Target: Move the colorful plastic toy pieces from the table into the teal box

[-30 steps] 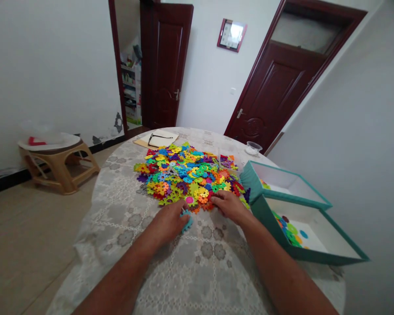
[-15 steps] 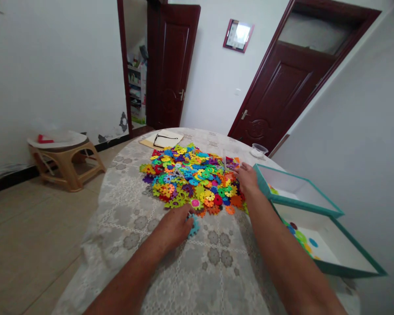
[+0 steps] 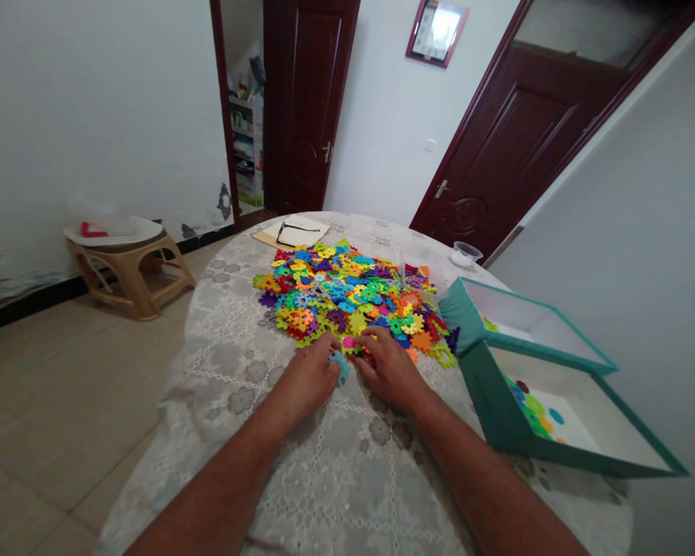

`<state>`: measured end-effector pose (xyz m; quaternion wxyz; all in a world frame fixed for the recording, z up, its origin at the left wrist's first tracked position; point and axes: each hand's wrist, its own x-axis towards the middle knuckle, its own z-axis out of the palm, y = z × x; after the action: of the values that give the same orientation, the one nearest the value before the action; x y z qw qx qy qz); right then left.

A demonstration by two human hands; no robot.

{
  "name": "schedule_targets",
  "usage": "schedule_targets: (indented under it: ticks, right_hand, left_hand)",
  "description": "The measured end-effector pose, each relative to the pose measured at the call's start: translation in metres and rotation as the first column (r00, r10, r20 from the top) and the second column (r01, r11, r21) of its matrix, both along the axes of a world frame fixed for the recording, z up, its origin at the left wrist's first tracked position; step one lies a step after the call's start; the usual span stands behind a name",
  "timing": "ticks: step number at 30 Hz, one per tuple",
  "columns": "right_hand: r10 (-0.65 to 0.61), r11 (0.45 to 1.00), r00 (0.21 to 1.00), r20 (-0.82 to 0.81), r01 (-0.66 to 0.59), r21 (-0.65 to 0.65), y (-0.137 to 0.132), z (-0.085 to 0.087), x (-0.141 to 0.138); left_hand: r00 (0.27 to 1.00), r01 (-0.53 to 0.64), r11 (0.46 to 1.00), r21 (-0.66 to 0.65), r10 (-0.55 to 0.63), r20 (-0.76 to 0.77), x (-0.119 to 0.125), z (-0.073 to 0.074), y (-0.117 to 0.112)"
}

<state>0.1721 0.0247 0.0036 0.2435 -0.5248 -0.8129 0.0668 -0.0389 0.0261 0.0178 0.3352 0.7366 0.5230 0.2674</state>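
The right hand [image 3: 392, 369] has come back from the right edge of the heap, by the teal boxes [image 3: 492, 394], and now sits at mid-frame opposite the left hand [image 3: 310, 376]. That puts both hands together at the near edge of the pile of plastic gear pieces [image 3: 356, 289], only a small gap between them.

The left thumb and fingers are pinched on a light-blue gear piece [image 3: 343, 369], just below the frame's centre; that hold looks the same as a moment ago. The right fingers are curled, thumb a little apart from them, over the pieces beside a pink disc [image 3: 348, 342]; whether they grip one I can't tell. Over at lower right, more pieces lie in the nearer box.
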Motion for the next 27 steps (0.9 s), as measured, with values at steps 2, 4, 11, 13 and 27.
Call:
schedule_targets:
  ticks: [2,4,11,13,27]
  right_hand:
    - [-0.013,1.000,0.999,0.041,0.014,-0.016,-0.005,0.002,-0.002]
    - [-0.002,1.000,0.997,0.081,0.003,-0.017,-0.009,0.005,-0.001]
    - [-0.004,0.999,0.978,0.207,0.013,-0.042,-0.017,0.011,-0.002]
    - [-0.031,0.999,0.976,0.215,0.040,-0.035,-0.017,0.011,-0.004]
    - [0.005,0.999,0.930,0.368,0.012,-0.044,-0.023,0.013,-0.001]
  left_hand:
    - [1.000,-0.005,1.000,0.001,0.005,0.005,-0.001,0.001,0.000]
    - [1.000,0.006,1.000,0.011,-0.007,0.023,-0.001,0.001,-0.001]
    - [0.999,0.005,0.999,0.049,-0.007,0.051,0.000,-0.003,0.000]
    - [0.999,0.003,0.999,0.042,-0.005,0.047,0.000,-0.005,0.001]
    - [0.998,0.029,0.998,0.059,-0.032,0.061,0.001,-0.001,0.001]
